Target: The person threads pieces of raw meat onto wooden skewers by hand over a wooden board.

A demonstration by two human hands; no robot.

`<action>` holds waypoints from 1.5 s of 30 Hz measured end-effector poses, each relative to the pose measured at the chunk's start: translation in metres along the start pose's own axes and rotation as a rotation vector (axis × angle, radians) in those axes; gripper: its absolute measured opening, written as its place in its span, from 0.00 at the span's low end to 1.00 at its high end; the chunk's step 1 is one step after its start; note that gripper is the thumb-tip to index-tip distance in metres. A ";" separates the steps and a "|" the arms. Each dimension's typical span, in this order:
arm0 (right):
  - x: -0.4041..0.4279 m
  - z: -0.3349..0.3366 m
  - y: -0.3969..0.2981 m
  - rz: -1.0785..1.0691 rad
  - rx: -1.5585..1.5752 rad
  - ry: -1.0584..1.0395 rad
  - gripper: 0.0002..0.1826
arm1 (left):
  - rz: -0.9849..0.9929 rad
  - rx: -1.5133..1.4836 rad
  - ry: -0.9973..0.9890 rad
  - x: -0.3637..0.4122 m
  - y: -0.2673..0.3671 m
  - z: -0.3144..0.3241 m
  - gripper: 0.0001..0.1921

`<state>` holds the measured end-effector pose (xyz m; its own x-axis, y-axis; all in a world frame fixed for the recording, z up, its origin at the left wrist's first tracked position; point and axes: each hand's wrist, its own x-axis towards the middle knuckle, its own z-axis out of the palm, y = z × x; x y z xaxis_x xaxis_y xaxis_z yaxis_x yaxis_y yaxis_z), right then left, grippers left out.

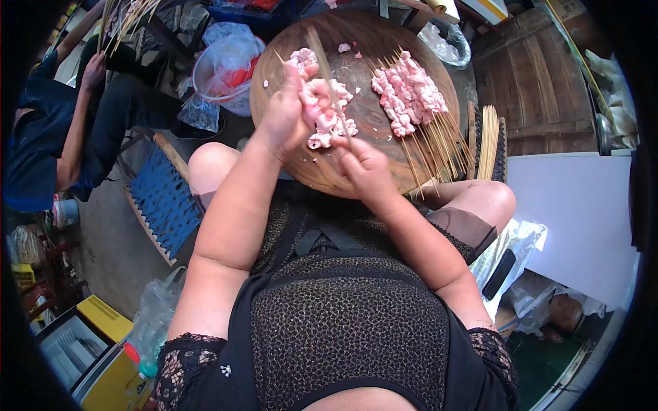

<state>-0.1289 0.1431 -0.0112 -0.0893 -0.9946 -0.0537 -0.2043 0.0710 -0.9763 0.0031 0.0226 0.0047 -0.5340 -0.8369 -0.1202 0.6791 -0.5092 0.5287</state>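
My left hand (288, 115) is over the left part of a round wooden board (360, 164), its thumb and fingers around a piece of pale pink raw meat (302, 55). A thin pointed tip shows just beyond the thumb. My right hand (364, 162) pinches the near end of a thin stick (328, 72), apparently a bamboo skewer, blurred by motion and pointing away from me. Between the hands lies a pile of loose raw meat pieces (344, 95), partly hidden by my left fingers. Several loaded meat skewers (411, 90) lie side by side on the board's right, bare ends towards me.
Bare bamboo skewers (488, 144) lie bundled right of the board. A plastic-lined bucket (226, 67) stands at its left. A co-worker's hand (94, 72) holds sticks at upper left. A blue woven stool (164, 192) is left of my knee; a phone (498, 275) lies at right.
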 end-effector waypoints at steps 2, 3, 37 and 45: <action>0.001 -0.016 -0.008 -0.006 0.090 0.066 0.11 | 0.113 0.150 0.220 0.003 0.015 0.019 0.17; -0.001 -0.024 -0.009 -0.007 0.089 0.067 0.11 | 0.114 0.150 0.218 0.008 0.017 0.005 0.17; -0.029 -0.043 0.005 0.165 0.002 -0.021 0.12 | 0.106 0.210 0.086 0.004 0.024 -0.023 0.16; -0.027 -0.045 0.003 0.150 -0.071 -0.004 0.11 | 0.123 0.232 0.119 0.006 0.027 -0.020 0.15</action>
<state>-0.1714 0.1732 -0.0033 -0.1198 -0.9726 -0.1991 -0.2578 0.2242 -0.9398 0.0284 0.0002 0.0011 -0.3828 -0.9141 -0.1337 0.5944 -0.3545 0.7218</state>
